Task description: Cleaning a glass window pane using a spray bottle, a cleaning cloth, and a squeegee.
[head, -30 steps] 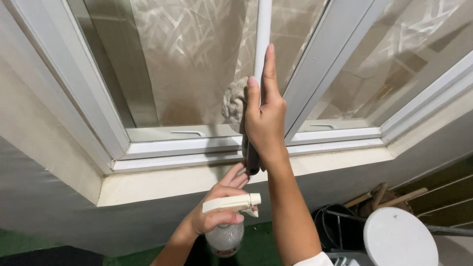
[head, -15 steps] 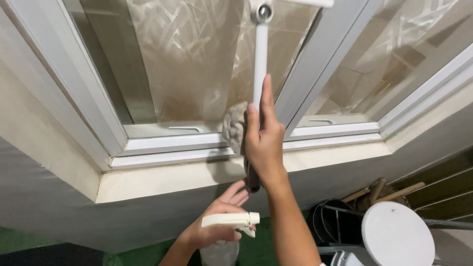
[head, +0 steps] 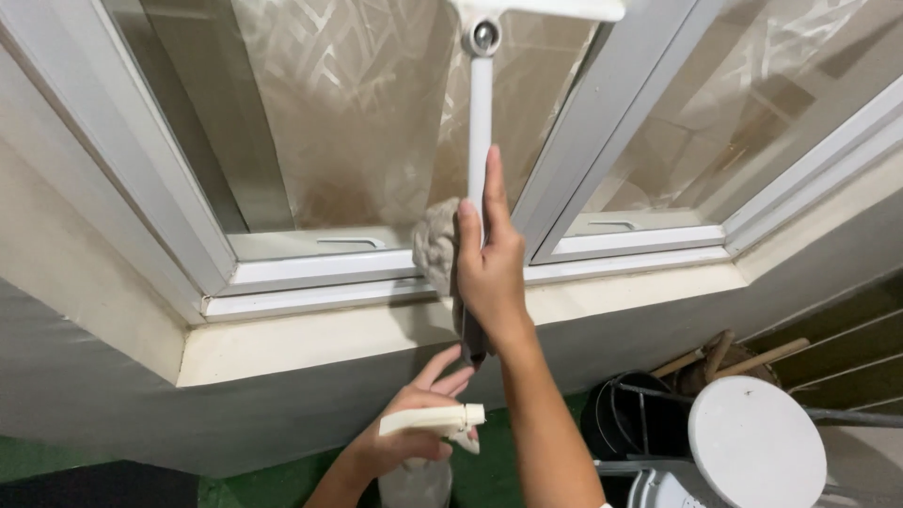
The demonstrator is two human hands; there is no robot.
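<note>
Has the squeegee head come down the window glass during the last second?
Yes. The squeegee head was out of view above; now it shows at the top edge, so it has moved down toward the window sill.

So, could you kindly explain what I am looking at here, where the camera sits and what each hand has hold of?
There is no machine here: these are a person's two bare hands, filmed by one camera worn on the head, looking along the arms at a window.

The right hand is raised against the glass and grips the white handle of a window squeegee, whose head is partly cut off by the top edge of the picture. A crumpled beige cloth is bunched against the same hand. The left hand, lower down, holds a spray bottle with a cream trigger head.

The window has white frames and a pale sill below. At lower right stand a round white stool and a dark bucket with wooden handles behind it.
</note>
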